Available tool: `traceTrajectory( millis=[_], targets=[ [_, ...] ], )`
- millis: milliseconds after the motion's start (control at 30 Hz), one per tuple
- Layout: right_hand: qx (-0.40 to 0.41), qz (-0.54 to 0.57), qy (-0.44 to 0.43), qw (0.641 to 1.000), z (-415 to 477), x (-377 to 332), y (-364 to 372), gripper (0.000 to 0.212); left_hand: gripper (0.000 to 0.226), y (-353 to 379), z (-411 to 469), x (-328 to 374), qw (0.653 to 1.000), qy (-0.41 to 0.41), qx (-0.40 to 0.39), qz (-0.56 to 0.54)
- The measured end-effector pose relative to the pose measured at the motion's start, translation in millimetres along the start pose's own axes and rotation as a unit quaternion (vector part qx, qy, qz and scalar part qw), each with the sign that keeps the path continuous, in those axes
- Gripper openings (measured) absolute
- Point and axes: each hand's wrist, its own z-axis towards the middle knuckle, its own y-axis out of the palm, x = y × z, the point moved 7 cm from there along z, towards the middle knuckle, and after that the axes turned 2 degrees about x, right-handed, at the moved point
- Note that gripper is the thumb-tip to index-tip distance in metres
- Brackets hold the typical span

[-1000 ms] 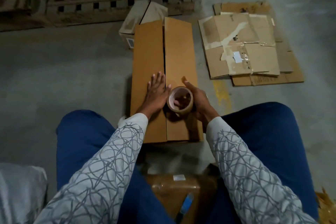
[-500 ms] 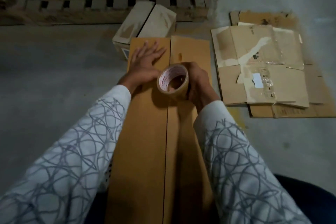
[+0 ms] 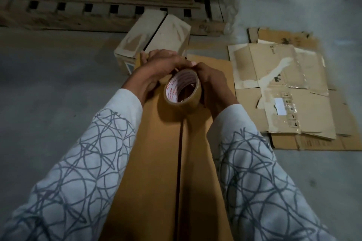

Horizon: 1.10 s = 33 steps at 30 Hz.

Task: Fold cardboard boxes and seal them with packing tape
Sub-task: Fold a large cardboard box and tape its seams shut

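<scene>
my right hand (image 3: 214, 86) grips tape roll (image 3: 183, 101) | my left hand (image 3: 156, 67) pinches its far rim | box seam (image 3: 180, 172) runs near-far, directly under roll

Dim, soft-focused view with wide-angle bending at edges.

The person wears a long-sleeved top of pale grey-white cloth. The left sleeve (image 3: 78, 162) and the right sleeve (image 3: 254, 172) carry a print of thin dark grey lines that loop and cross in overlapping circles and arcs. Near the wrists the cloth is plain. The left hand (image 3: 156, 66) and right hand (image 3: 213, 82) are bare.
</scene>
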Motion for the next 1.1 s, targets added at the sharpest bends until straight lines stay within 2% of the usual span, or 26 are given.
traceTrajectory(
  millis=[67, 133, 200, 267, 300, 367, 467, 533, 633, 700, 767, 900, 1000, 1100],
  targets=[
    [-0.026, -0.162, -0.056, 0.985, -4.1, -10.2, -1.4, 0.026, 0.024, -6.4, -8.5, 6.7, 1.0, -0.006, 0.001, -0.009],
    [-0.044, -0.196, -0.069, 0.977, -7.2, -13.0, -0.9, 0.027, 0.018, -7.2, -8.1, 3.0, 0.999, -0.032, -0.005, -0.026],
    [-0.022, -0.136, -0.018, 0.99, -10.4, -6.5, -3.4, 0.025, 0.017, -6.5, -3.9, -3.2, 0.997, -0.055, 0.005, -0.052],
    [0.013, -0.046, 0.046, 0.998, -16.7, 4.4, -5.3, 0.029, 0.031, -6.0, 0.4, -2.0, 0.997, -0.057, 0.03, -0.038],
    [0.021, -0.024, 0.057, 0.998, -18.8, 8.6, -4.8, 0.031, 0.038, -5.8, 1.9, 0.3, 0.997, -0.058, 0.045, -0.024],
    [0.027, 0.014, 0.055, 0.998, -21.3, 11.5, -5.0, 0.036, 0.037, -2.3, 2.0, 11.4, 0.997, -0.04, 0.059, 0.024],
    [-0.042, 0.103, 0.037, 0.993, -23.1, 10.2, 0.1, 0.064, 0.036, 3.1, 5.1, 24.1, 0.999, -0.005, 0.044, -0.022],
    [-0.082, 0.162, 0.015, 0.983, -25.3, 12.0, -1.8, 0.081, 0.039, 0.9, 9.8, 25.4, 0.996, -0.001, 0.075, -0.055],
    [-0.034, 0.209, -0.072, 0.975, -36.7, 12.4, -16.4, 0.08, 0.035, -11.2, 11.1, 30.1, 0.988, -0.014, 0.149, -0.04],
    [0.013, 0.177, -0.17, 0.969, -50.7, 7.3, -14.8, 0.073, 0.025, -15.7, 14.7, 32.7, 0.986, -0.033, 0.156, -0.049],
    [0.062, 0.106, -0.245, 0.962, -60.9, 1.1, -5.1, 0.069, 0.018, -17.9, 22.1, 38.0, 0.989, -0.045, 0.14, -0.018],
    [0.142, 0.02, -0.367, 0.919, -58.3, -21.0, 1.8, 0.063, 0.028, -20.7, 39.7, 48.5, 0.996, -0.035, 0.087, -0.008],
    [0.166, -0.041, -0.425, 0.889, -52.3, -23.3, 8.5, 0.059, 0.037, -17.9, 51.2, 37.1, 0.996, -0.055, 0.02, -0.065],
    [0.158, -0.102, -0.453, 0.871, -58.0, -20.6, 21.9, 0.056, 0.04, -14.7, 57.2, 29.6, 0.994, -0.05, 0.003, -0.099]
  ],
)
